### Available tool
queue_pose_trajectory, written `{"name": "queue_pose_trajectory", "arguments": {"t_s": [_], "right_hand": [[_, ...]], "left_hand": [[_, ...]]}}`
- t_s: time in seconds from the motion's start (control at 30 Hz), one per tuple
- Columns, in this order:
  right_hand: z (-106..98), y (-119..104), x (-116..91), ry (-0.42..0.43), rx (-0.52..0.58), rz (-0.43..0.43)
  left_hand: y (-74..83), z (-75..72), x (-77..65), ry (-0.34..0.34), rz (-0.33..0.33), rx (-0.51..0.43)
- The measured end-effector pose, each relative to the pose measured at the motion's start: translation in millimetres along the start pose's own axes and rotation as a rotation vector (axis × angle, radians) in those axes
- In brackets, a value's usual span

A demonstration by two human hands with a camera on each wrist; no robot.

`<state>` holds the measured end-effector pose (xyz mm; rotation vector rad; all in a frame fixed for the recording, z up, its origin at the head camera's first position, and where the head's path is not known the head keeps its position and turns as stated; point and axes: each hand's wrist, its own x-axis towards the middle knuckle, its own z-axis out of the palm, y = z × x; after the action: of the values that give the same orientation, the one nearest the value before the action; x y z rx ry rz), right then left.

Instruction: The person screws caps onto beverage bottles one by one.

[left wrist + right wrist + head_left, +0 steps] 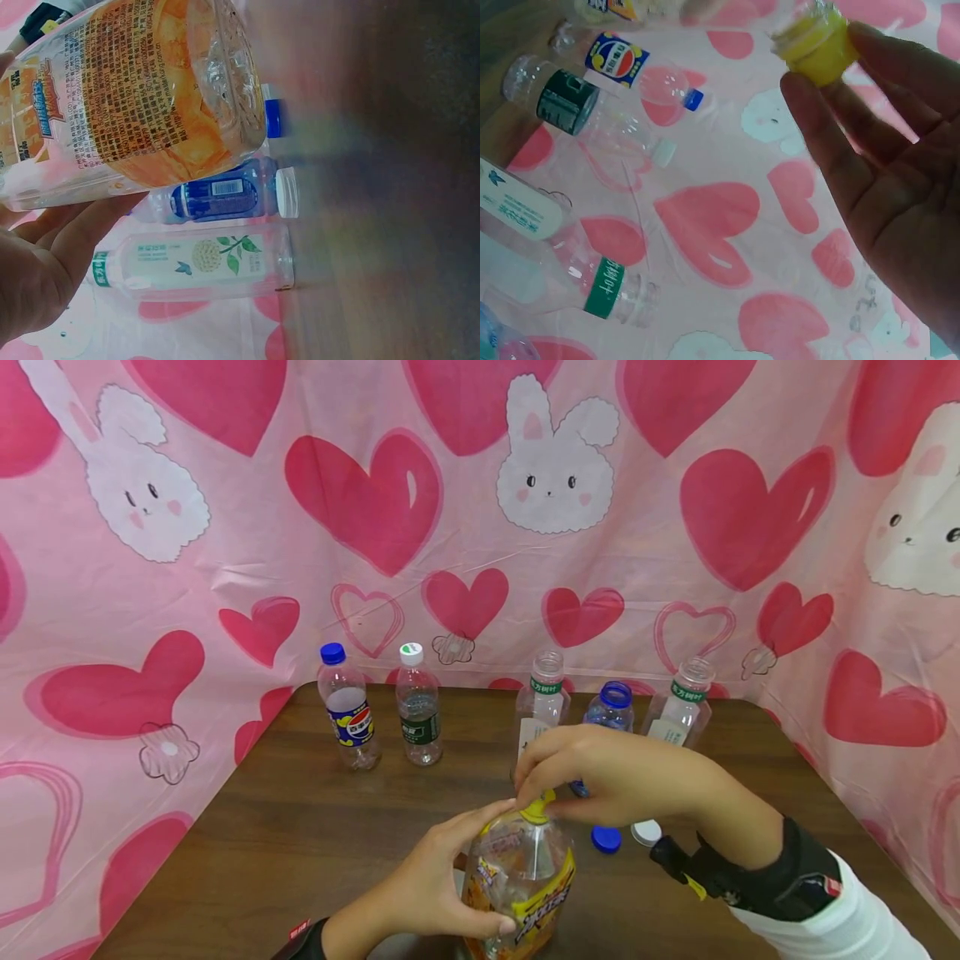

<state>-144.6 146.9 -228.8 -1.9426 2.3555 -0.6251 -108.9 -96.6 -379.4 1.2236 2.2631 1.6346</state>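
A large clear bottle with an orange and yellow label (536, 902) stands at the table's near side. My left hand (435, 881) grips its side, thumb in front, and the forefinger reaches up near the neck. In the left wrist view the back of the orange label (135, 97) shows, with fingers beneath it. My right hand (592, 768) comes over the top and pinches the yellow cap (817, 46) at the bottle's mouth between thumb and fingers. Just right of the bottle lie a blue cap (606, 839) and a white cap (647, 832).
At the back left of the wooden table (300, 827) stand a Pepsi bottle with a blue cap (350, 722) and a green-labelled bottle with a white cap (418, 718). Uncapped at the back right are two clear bottles (547, 689) (678, 710) and a blue bottle (611, 717).
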Motion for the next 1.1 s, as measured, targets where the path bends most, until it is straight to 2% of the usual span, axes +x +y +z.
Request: {"name": "queue_pose_trajectory", "arguments": {"t_s": [0.2,0.43,0.53,0.7,0.8,0.9,1.0,1.1], "right_hand": [[11.0,0.1,2.6,0.033,-0.074,0.039],[13.0,-2.0,3.9,0.045,-0.153,0.085],[5.7,-1.5,-0.3,0.032,-0.107,0.087],[-6.4,1.4,-7.0,0.001,0.040,0.033],[-7.4,3.2,-7.3,-0.017,0.061,0.001],[-5.3,3.7,-7.9,-0.015,0.038,0.013],[-1.6,3.1,-7.6,0.003,-0.001,0.062],[5.1,3.0,-4.6,0.030,-0.115,0.123]], "left_hand": [[-1.8,2.7,-0.1,-0.005,0.047,0.001],[-2.9,2.5,0.7,0.022,0.011,0.009],[-1.2,0.8,1.3,0.017,0.020,0.009],[2.7,-1.0,2.3,-0.005,0.014,-0.012],[3.9,-1.0,2.5,-0.009,0.013,-0.018],[4.3,-0.5,2.6,-0.006,0.018,-0.024],[3.7,0.1,3.3,-0.001,0.021,-0.028],[3.2,1.1,4.5,0.017,-0.002,-0.026]]}}
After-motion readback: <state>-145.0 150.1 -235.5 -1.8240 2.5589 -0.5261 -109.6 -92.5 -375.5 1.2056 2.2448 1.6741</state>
